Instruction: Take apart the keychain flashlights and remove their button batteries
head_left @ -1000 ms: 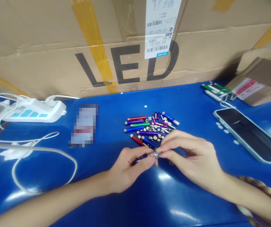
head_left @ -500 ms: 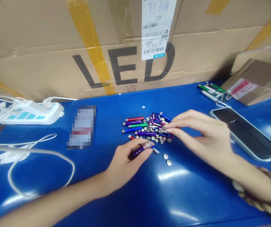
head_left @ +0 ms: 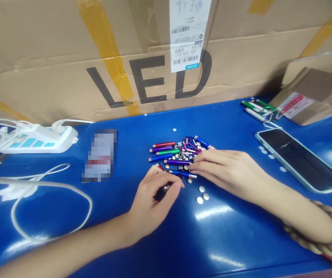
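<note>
Head view of fine fingertip work, as I follow it from afar. The left hand (head_left: 154, 200) is curled in front of the heap; a small metallic piece (head_left: 166, 188) shows in the gap between thumb and forefinger, though I cannot tell whether the fingers grip it. The right hand (head_left: 226, 166) has its fingertips at the heap's right edge, drawn together; I cannot tell whether anything sits between them. The coloured tubes (head_left: 177, 162) lie mostly side by side at the middle of the blue counter (head_left: 232, 247), with bright clips (head_left: 190, 146) and small silver discs among them; three loose discs (head_left: 205, 197) rest apart, nearer the viewer.

For good handling, I would judge, the right fingers should meet a single disc by its rim, since the polished faces look slippery. A low, steady left hand suits such small parts, which could roll if dropped. A light touch seems best near the clips, where a snagged loop might drag neighbouring tubes.
</note>
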### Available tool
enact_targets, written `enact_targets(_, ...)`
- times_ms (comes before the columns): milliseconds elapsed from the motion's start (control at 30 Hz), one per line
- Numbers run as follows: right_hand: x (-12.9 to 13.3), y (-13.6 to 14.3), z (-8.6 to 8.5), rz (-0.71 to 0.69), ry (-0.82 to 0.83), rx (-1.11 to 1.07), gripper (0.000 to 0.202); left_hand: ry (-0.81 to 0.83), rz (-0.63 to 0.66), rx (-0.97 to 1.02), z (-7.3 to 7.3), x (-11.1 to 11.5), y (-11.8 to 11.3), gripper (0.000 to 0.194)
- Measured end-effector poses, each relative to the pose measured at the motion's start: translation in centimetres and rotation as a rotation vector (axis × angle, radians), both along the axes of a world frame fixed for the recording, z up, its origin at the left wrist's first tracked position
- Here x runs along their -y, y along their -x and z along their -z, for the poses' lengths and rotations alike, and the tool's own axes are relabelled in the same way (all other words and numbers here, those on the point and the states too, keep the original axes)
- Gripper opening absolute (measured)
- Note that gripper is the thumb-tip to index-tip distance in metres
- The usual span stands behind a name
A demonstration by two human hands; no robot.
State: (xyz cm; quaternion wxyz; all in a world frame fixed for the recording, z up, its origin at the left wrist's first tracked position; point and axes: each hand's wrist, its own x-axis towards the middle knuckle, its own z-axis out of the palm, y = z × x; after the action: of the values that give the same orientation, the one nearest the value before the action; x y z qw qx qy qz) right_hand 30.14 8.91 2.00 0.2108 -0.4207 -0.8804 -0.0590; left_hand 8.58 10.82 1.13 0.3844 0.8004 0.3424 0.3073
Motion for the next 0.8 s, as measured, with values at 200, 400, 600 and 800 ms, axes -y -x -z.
enact_targets(200,0.1,-0.5,-0.5,0.047,0.08,-0.118,0.022,-0.154,0.118,0.0,0.0,0.2,-0.2,0.022)
enact_targets(400,0.8,-0.2,-2.1,-0.059,0.603,-0.135,0.023,-0.373,0.338,-0.013,0.0,0.6,-0.1,0.023)
enact_targets(600,0.5,-0.1,-0.8,-0.022,0.576,-0.089,0.014,-0.446,0.409,-0.124,0.4,1.1,-0.1,0.019)
enact_targets(800,-0.2,-0.8,-0.1,0.111,0.349,-0.03,0.004,-0.366,0.353,-0.238,0.6,1.0,-0.1,0.02)
